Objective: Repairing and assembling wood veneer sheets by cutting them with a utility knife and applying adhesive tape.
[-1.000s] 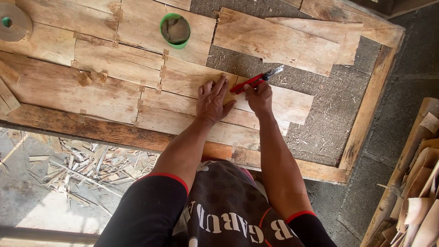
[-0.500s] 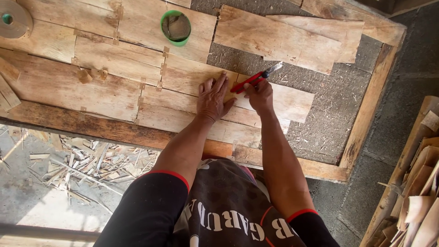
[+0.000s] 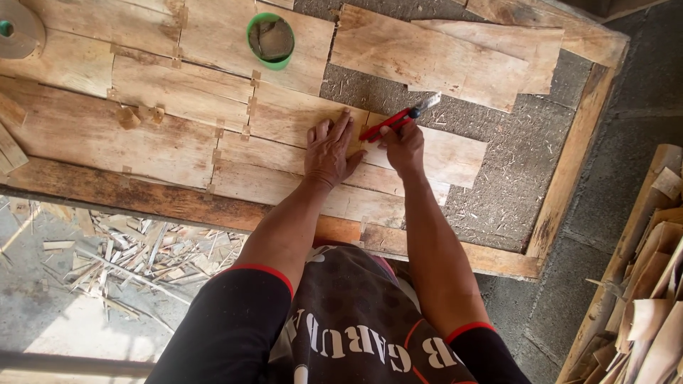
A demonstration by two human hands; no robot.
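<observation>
My left hand (image 3: pixel 329 151) lies flat, fingers spread, on thin wooden veneer sheets (image 3: pixel 178 121) laid side by side over a grey work board (image 3: pixel 498 185). Right beside it, my right hand (image 3: pixel 404 146) grips a red utility knife (image 3: pixel 393 121) whose blade end points up and to the right, over the edge of a veneer sheet. Small pieces of brown tape (image 3: pixel 250 107) bridge the seams between the sheets.
A green tape roll (image 3: pixel 270 40) rests on the veneer at the top. Loose veneer pieces (image 3: pixel 455 53) lie at the upper right. A wooden frame (image 3: pixel 569 163) borders the board. Wood scraps (image 3: pixel 128 249) litter the floor at left; stacked veneer (image 3: pixel 654 284) stands at right.
Both hands stay at almost the same spot on the veneer; the knife has shifted only slightly.
</observation>
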